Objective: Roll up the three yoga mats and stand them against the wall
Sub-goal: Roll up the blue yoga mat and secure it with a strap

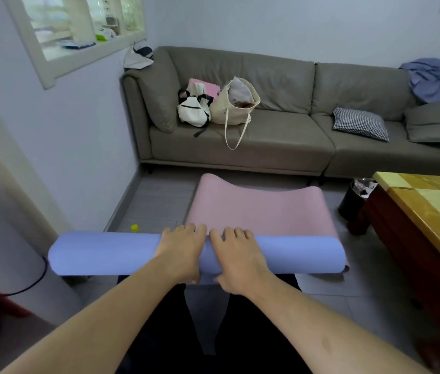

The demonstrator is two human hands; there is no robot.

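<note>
Head view: blue-purple yoga mat roll [105,253] lies on the floor [156,201] right in front of the person, long axis running left-right across the frame, crosswise to the forearms. Both hands sit on top of it near its middle, side by side, almost touching. Left hand [179,251] is draped over the roll, fingers curled over the far edge, thumb at the near side; right hand [236,259] does the same just beside it. Grip looks like a light wrap rather than a flat push, though the fingertips are partly hidden behind the roll's curve. Neither hand is nearer; they are level on the roll. Pink yoga mat [256,209] lies flat beyond the roll, stretching away toward the grey sofa [280,136], its far end wavy and lifted off the floor. The roll's right part lies over the pink mat's near end, and a pink edge shows under the roll at right; cannot tell if pink is being wound in with it. A third mat is not identifiable here. Roll looks thick, so judged mostly rolled. The bare wall [84,136] stands to the left, beyond the roll's left end, so standing it up would mean swinging the long axis upright and carrying it left. Small yellow ball [134,227] rests on the floor just past the roll. Wooden tabletop [429,206] at right, black bin [352,202] beside it.
</note>
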